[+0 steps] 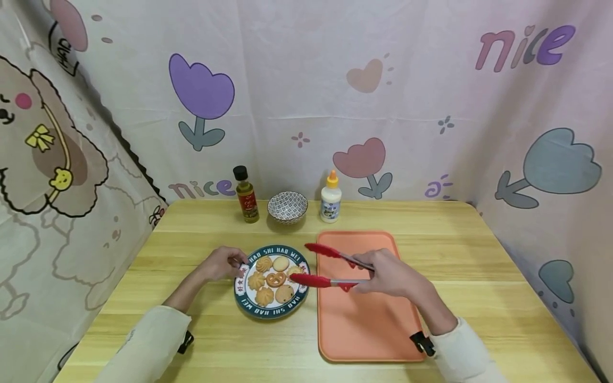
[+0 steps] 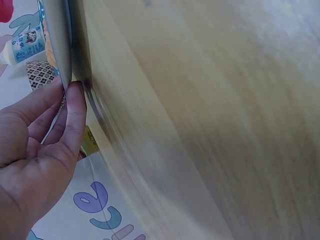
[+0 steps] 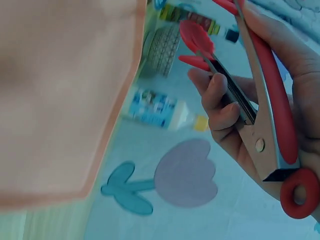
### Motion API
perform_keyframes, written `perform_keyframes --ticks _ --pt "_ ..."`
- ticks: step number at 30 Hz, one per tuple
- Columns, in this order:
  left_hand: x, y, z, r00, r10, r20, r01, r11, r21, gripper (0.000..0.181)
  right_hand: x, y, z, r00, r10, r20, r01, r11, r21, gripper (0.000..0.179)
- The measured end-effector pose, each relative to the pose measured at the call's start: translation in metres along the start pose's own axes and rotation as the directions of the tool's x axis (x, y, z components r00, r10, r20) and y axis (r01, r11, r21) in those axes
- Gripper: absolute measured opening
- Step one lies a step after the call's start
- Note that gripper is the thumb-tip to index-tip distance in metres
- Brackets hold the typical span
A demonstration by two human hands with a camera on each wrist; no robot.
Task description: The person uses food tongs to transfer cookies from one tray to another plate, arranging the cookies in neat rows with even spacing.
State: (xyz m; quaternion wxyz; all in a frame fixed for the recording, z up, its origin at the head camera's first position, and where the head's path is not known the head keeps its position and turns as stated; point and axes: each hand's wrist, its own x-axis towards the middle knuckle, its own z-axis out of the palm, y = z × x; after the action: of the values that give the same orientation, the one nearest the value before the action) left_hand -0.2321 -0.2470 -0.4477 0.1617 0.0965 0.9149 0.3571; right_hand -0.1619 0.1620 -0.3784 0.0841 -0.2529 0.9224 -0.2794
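Red-tipped metal tongs [image 3: 265, 100] are gripped in my right hand [image 1: 390, 274], their two arms spread apart. One red tip reaches over the right rim of a plate [image 1: 273, 315] with a dark green border; the other stands off beyond it, above the tray. Several cookies lie on the plate, among them a pretzel-shaped one [image 1: 275, 279] in the middle. With thumb and fingers my left hand [image 2: 45, 130] pinches the plate's left rim. An orange tray [image 1: 369, 330] lies under the right hand, to the right of the plate.
Along the table's back edge stand an oil bottle [image 1: 247, 202] with a black cap, a patterned bowl [image 1: 287, 207] and a white squeeze bottle [image 1: 330, 205] with an orange tip. Behind them hangs a printed curtain [image 1: 297, 80]. The wooden table [image 1: 210, 340] extends around the plate and tray.
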Motion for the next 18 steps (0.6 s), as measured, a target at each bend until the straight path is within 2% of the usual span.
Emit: perform_keyframes --ticks 5,7,10,15,18 --pt "0.001 -0.001 0.001 1.0 -0.001 -0.004 0.001 1.0 0.007 0.025 -0.009 0.016 -0.008 0.995 0.061 -0.082 -0.064 0.997 -0.034 0.039" --pt "0.001 -0.002 0.001 1.0 -0.002 -0.002 0.002 1.0 0.011 0.025 -0.013 0.023 -0.009 0.989 0.096 -0.111 -0.101 0.994 -0.043 0.039" --pt "0.001 -0.002 0.001 1.0 -0.004 -0.002 0.004 1.0 0.014 0.025 -0.018 0.033 -0.01 0.977 0.149 -0.155 -0.159 0.986 -0.05 0.045" --pt "0.001 -0.001 0.001 1.0 0.004 -0.005 -0.004 1.0 0.015 0.025 -0.027 0.048 -0.01 0.942 0.237 -0.237 -0.259 0.964 -0.067 0.06" --pt "0.0 0.0 0.001 1.0 0.007 -0.005 -0.007 1.0 0.014 0.026 -0.033 0.057 -0.009 0.922 0.26 -0.287 -0.3 0.948 -0.103 0.067"
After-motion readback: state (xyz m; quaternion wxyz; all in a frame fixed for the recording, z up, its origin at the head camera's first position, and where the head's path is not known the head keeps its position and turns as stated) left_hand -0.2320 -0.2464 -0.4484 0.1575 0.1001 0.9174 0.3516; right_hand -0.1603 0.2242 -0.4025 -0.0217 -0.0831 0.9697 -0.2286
